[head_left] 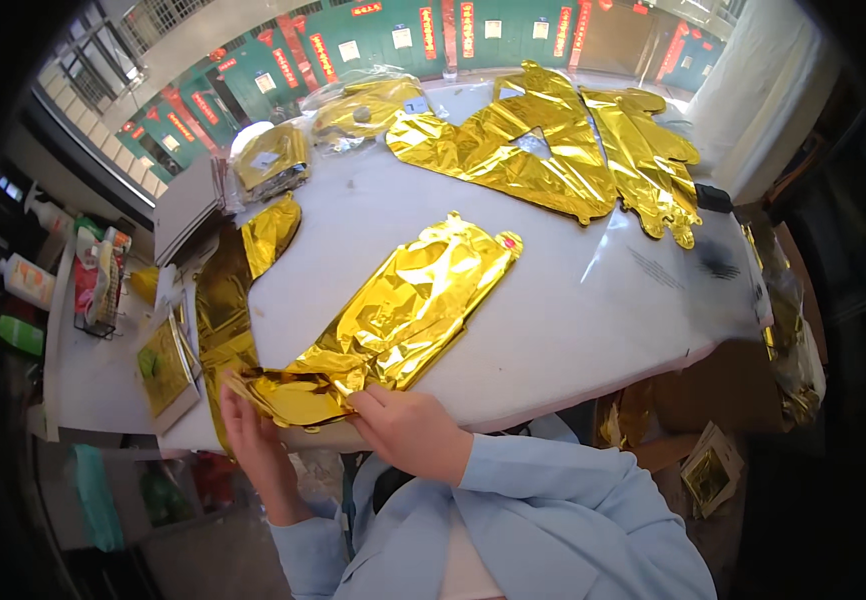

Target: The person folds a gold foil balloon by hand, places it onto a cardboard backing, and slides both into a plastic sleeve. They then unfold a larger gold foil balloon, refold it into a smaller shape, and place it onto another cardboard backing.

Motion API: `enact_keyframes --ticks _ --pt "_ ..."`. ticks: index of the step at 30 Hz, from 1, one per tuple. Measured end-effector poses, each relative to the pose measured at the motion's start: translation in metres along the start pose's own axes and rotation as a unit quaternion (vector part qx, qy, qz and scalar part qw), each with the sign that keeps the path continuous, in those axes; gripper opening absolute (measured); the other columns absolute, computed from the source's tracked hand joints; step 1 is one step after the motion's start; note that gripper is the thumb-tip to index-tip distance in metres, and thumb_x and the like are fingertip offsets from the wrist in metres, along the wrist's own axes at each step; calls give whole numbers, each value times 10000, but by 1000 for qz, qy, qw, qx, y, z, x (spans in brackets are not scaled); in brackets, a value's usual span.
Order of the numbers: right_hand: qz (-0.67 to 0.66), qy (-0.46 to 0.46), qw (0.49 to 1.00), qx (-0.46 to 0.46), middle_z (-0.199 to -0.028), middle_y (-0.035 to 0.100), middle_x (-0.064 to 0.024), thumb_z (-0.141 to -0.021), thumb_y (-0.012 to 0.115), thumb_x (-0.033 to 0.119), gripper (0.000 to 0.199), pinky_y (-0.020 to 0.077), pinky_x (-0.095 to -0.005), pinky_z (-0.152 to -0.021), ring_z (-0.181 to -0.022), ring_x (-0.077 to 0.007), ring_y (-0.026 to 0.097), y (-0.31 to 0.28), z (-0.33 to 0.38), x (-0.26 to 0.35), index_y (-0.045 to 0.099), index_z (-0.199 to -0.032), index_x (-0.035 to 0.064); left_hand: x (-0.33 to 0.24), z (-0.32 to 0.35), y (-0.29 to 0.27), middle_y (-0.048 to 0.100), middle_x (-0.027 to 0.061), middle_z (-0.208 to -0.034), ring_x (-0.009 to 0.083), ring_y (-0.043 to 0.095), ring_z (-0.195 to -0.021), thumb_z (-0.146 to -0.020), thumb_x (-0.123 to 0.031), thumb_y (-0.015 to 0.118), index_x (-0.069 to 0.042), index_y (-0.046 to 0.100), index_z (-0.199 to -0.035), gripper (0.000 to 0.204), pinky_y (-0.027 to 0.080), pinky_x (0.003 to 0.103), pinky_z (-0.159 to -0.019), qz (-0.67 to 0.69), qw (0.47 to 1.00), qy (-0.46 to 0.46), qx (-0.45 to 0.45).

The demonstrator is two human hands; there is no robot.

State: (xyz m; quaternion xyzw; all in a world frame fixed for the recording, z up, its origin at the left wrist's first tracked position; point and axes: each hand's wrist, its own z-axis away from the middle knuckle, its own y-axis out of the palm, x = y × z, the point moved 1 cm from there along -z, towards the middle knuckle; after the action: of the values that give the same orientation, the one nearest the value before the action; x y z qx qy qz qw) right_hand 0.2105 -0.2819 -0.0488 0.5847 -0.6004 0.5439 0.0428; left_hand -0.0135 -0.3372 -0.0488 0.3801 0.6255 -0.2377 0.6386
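- Gold foil is lying everywhere on the white table point(573, 320); one long flat gold foil balloon point(403, 310) is stretching from the near edge toward the middle of the table.
- Both hands are working at the near end of this balloon, at the table edge.
- The left hand point(253, 435) is pinching the crumpled near corner of the foil from the side, with the fingers point(228, 395) closing on it.
- The right hand point(408, 430) is pressing and gripping the foil from above (the thumb is hidden, so I cannot tell exactly how it is pinching).
- The light blue sleeve point(553, 500) is covering the right forearm.
- At the far side, two more flat gold pieces are lying: one wide gold sheet point(513, 150) and one narrower gold strip point(648, 160), touching each other.
- One clear bag of gold foil point(368, 105) is standing near the far left, and one smaller wrapped gold packet point(273, 160) is just beside it.
- More gold foil point(238, 290) is hanging over the left table edge.
- One flat gold packet point(168, 370) is lying on the side shelf at the left.
- Bottles point(28, 280) are standing farther left; I am counting about three, but they are small.
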Motion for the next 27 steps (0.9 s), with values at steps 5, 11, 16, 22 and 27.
enact_keyframes --ticks 5,11,16,22,27 --pt "-69 -8 996 48 -978 668 -144 -974 747 301 540 585 -416 -698 -838 -347 705 20 -24 27 550 -1378 2 -44 -8 -22 445 130 -1630 231 460 -1479 -1128 -122 477 -6 363 -1622 520 341 372 -1234 -56 993 70 -79" --pt "-69 -56 995 40 -970 666 -99 -960 775 240 371 570 -380 -652 -753 -280 700 -10 -7 12 674 -1265 53 -94 -143 -37 593 217 -1496 363 624 -1318 -1060 -131 608 -24 664 -1369 332 525 419 -1044 -503 837 159 146" --pt "-65 -52 996 -11 -825 642 -79 -943 778 166 180 534 -379 -594 -670 -265 660 -37 8 14 739 -1087 64 -34 -280 5 555 230 -1533 405 555 -1379 -992 -61 584 30 570 -1442 459 455 480 -1146 -645 687 323 82" --pt "-47 43 996 -66 -798 668 -84 -916 798 88 136 508 -338 -553 -630 -233 647 -78 35 3 774 -1046 53 -11 -308 39 673 154 -1387 308 645 -1262 -955 -50 543 -80 642 -1382 440 375 518 -1209 -756 563 326 76" --pt "-71 157 975 -140 -774 680 -80 -939 746 0 102 471 -271 -606 -654 -132 619 -100 36 -3 792 -1029 2 -30 -305 21 722 64 -957 281 714 -936 -914 -60 593 -131 711 -997 161 506 470 -1070 -753 517 405 41"
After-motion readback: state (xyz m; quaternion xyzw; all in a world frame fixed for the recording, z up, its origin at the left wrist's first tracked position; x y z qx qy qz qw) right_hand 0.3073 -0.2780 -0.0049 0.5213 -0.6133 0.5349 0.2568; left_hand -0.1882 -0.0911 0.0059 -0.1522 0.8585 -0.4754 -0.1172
